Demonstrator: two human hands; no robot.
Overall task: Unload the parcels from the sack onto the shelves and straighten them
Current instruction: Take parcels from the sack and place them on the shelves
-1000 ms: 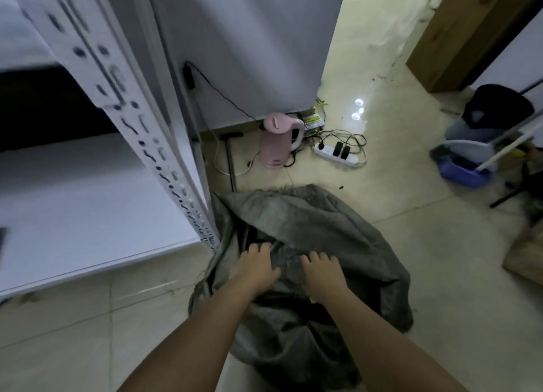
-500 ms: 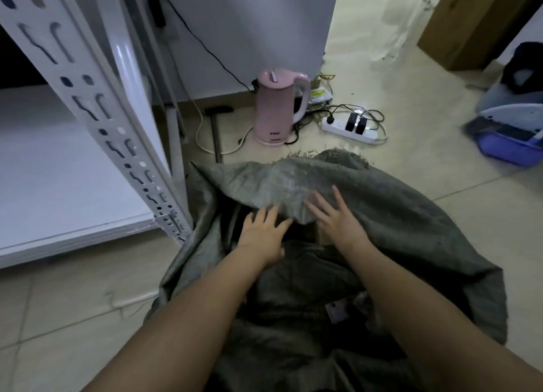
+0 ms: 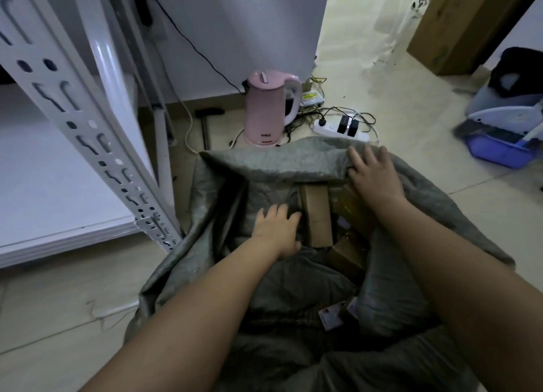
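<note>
A grey woven sack (image 3: 264,162) lies open on the tiled floor in front of me. Inside its mouth I see a narrow brown cardboard parcel (image 3: 317,212), a darker brown parcel (image 3: 346,256) below it and a grey bagged parcel (image 3: 267,194). My left hand (image 3: 276,230) is inside the mouth, fingers relaxed on the grey parcel, its thumb beside the cardboard parcel. My right hand (image 3: 373,177) grips the sack's far rim, with the fingers on top and the thumb tucked under the edge. The white shelf (image 3: 58,171) stands at the left.
The shelf's perforated upright (image 3: 73,106) rises just left of the sack. A pink kettle (image 3: 269,106) and a white power strip (image 3: 338,127) with cables sit right behind the sack. A blue bin with a mop (image 3: 499,150) and a large cardboard box (image 3: 458,24) are at the right.
My right hand has pulled the sack's rim back and to the right, and the parcels inside now show. My left hand has moved deeper into the mouth. My view has come closer.
</note>
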